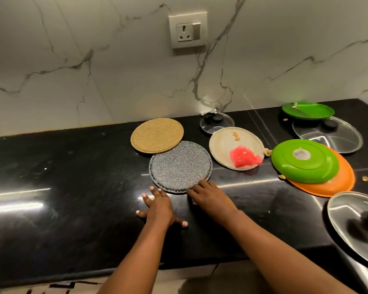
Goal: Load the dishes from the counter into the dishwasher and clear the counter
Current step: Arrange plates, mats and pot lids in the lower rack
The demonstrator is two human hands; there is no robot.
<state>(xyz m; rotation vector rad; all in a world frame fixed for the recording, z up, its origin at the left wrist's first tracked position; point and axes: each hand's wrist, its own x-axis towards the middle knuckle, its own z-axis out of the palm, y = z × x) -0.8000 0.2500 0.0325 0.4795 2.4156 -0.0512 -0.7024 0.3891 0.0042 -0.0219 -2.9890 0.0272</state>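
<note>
Grey mat (180, 165) apparently under right hand (211, 198) fingertips.

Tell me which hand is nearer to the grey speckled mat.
Right. The right hand touches the near edge of the grey speckled mat; the left hand lies flat on the counter just short of it.

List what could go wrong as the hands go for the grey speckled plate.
The right hand only touches the near rim of the grey plate, and the left hand lies flat on the counter; the plate may slide instead of lifting. Its far edge lies under the tan plate, which could get dragged along.
</note>
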